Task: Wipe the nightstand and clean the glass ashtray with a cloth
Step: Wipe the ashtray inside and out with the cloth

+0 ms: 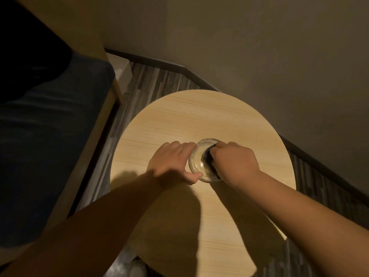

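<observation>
Step in hand: the person is cleaning the glass ashtray, which is sitting on the tabletop between both hands.
Left hand: fingers and thumb are curling round the ashtray's rim, bracing it.
Right hand: fingers are bunching round a dark cloth, pressing it into the bowl beside the knuckles.
Doing it well: probably keeping the brace firm while circling the cloth along the inner wall, since glass may be sliding on smooth wood.
</observation>
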